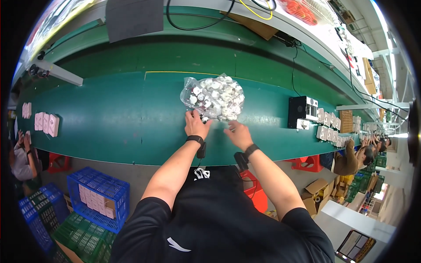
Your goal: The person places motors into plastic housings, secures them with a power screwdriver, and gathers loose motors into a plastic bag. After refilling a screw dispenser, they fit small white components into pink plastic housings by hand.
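A clear plastic bag (pixel 190 86) full of small round white parts (pixel 228 97) lies on the green workbench in front of me. Some of the parts show dark or reddish bits, too small to make out. My left hand (pixel 197 126) is at the bag's near left edge, its fingers curled on the plastic beside a few parts. Just off the near right edge, my right hand (pixel 239 135) hovers with fingers apart and nothing visible in them. Both wrists wear dark bands with small black boxes.
A black and silver device (pixel 302 112) stands to the right, near rows of white box-shaped pieces (pixel 328 127). More such pieces (pixel 46 124) sit far left. Blue crates (pixel 98 197) and red stools (pixel 307 163) are below the bench edge. People work at both ends.
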### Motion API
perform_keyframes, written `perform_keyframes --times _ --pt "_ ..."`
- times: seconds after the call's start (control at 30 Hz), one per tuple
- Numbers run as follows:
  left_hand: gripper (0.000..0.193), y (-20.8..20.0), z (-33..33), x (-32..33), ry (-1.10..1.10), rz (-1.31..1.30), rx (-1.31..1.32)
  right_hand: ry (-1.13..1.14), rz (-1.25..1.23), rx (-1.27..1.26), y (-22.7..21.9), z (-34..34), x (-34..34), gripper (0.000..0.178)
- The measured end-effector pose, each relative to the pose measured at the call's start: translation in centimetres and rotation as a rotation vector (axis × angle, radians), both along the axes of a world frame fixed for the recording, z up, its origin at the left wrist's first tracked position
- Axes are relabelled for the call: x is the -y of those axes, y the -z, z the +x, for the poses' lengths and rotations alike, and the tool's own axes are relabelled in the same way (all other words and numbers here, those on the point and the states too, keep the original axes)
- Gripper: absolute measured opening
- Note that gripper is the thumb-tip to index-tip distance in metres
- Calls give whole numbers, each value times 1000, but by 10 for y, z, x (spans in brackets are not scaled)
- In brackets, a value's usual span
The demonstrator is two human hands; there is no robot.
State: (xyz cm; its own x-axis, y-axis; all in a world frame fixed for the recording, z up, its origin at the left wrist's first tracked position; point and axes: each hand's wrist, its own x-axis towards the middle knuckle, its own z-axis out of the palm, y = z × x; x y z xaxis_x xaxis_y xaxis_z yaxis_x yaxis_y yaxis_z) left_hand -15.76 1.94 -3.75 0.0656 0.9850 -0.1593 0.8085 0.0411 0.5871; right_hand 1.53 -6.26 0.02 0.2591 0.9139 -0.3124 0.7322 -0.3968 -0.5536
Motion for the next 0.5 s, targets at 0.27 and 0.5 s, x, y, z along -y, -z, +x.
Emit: perform_keyframes --times 0.27,0.5 --pt "55 8 -39 -14 151 -657 344 929 -126 -920 50 -26 -22 32" --pt "49 -53 -24 -77 -121 -776 965 1031 -19 -831 69 -44 -40 29"
